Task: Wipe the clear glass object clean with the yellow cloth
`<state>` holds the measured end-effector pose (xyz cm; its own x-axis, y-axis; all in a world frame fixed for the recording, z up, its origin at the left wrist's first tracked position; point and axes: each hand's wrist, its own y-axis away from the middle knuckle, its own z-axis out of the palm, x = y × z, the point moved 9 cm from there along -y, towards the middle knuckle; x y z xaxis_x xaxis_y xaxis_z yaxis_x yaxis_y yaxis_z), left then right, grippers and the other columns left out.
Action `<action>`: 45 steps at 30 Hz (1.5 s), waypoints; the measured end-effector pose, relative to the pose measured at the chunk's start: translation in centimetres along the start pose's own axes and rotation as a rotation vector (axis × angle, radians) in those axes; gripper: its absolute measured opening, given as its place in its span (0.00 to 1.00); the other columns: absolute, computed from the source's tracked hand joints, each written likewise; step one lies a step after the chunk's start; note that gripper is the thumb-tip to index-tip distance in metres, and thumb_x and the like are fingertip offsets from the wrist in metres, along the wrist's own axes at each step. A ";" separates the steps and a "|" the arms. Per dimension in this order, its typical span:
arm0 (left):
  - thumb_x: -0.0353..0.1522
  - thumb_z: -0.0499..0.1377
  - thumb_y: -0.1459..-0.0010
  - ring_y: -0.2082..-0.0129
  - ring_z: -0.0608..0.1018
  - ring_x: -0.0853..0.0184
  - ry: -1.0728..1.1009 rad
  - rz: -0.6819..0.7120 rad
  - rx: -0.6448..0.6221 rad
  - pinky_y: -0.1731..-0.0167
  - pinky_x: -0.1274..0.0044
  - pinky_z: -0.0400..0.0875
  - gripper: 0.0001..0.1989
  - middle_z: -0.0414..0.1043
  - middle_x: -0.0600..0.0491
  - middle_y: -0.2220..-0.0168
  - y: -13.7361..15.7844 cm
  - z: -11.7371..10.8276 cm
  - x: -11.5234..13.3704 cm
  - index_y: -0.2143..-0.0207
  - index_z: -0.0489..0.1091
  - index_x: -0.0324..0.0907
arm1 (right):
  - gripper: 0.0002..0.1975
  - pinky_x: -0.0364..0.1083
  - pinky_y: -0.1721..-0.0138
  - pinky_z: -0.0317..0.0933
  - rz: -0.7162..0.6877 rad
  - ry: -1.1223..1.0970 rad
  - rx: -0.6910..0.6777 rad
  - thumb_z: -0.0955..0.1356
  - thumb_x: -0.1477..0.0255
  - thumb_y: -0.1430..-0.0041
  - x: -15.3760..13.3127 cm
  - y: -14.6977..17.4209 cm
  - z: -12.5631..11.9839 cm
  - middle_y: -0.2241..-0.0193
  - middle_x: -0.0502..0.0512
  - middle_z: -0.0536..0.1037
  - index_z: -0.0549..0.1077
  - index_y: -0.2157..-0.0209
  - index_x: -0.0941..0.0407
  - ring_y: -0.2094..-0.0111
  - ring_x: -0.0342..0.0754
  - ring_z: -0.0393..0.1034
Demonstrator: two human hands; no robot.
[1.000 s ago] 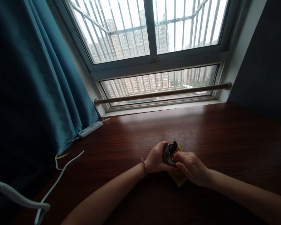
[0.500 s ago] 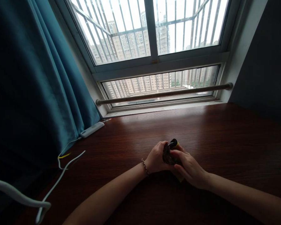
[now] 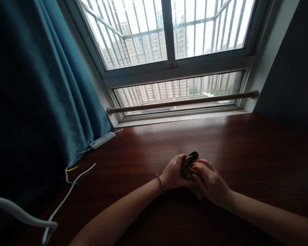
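Both my hands meet over the middle of a dark wooden table (image 3: 246, 147). My left hand (image 3: 172, 173), with a beaded bracelet at the wrist, grips a small dark glossy object (image 3: 188, 164) from the left. My right hand (image 3: 210, 182) presses a yellow cloth (image 3: 198, 193) against that object from the right, its fingers folded over it. Only a strip of the cloth shows under the right hand. What the dark object is cannot be made out.
A teal curtain (image 3: 41, 89) hangs at the left. A white power strip (image 3: 102, 140) lies at the table's back left, with white cables (image 3: 66, 194) trailing toward the front left. A barred window and a metal rail (image 3: 182, 101) run along the far edge.
My right hand has closed further over the dark object and hides more of the yellow cloth. The view has shifted slightly; both hands stay in the same spot.
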<state>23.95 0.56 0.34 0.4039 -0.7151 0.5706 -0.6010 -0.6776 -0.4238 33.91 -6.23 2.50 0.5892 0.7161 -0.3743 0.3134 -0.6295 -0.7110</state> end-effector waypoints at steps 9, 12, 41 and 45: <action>0.46 0.68 0.65 0.56 0.74 0.56 0.046 0.041 0.034 0.55 0.65 0.69 0.43 0.68 0.42 0.55 0.1 -0.2 0.2 0.49 0.55 0.38 | 0.13 0.56 0.46 0.55 0.000 -0.048 -0.216 0.58 0.72 0.36 -0.7 -0.5 1.2 0.58 0.60 0.72 0.61 0.51 0.59 0.52 0.54 0.64; 0.47 0.68 0.66 0.57 0.73 0.55 0.030 0.017 0.030 0.55 0.64 0.68 0.43 0.68 0.43 0.56 0.0 -0.2 0.3 0.50 0.56 0.39 | 0.08 0.56 0.54 0.60 -0.058 -0.008 -0.204 0.59 0.70 0.36 -1.4 -1.0 0.9 0.67 0.60 0.72 0.63 0.60 0.59 0.60 0.55 0.66; 0.45 0.68 0.64 0.52 0.69 0.55 0.077 0.116 0.042 0.51 0.65 0.64 0.42 0.64 0.43 0.52 -0.3 -0.9 1.1 0.48 0.59 0.41 | 0.20 0.61 0.44 0.51 -0.024 0.041 -0.194 0.63 0.64 0.39 0.1 -0.8 1.4 0.57 0.63 0.72 0.58 0.49 0.60 0.50 0.57 0.64; 0.46 0.69 0.66 0.53 0.69 0.55 0.046 0.079 0.056 0.52 0.63 0.64 0.41 0.65 0.44 0.54 -0.4 -1.0 0.9 0.50 0.61 0.41 | 0.17 0.61 0.48 0.55 -0.054 0.052 -0.197 0.65 0.65 0.41 0.2 -1.0 1.3 0.64 0.60 0.72 0.60 0.54 0.59 0.57 0.56 0.66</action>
<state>23.89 0.33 1.75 0.3240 -0.7590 0.5647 -0.5897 -0.6288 -0.5068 32.74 -5.12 2.38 0.6034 0.7372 -0.3039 0.4821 -0.6409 -0.5974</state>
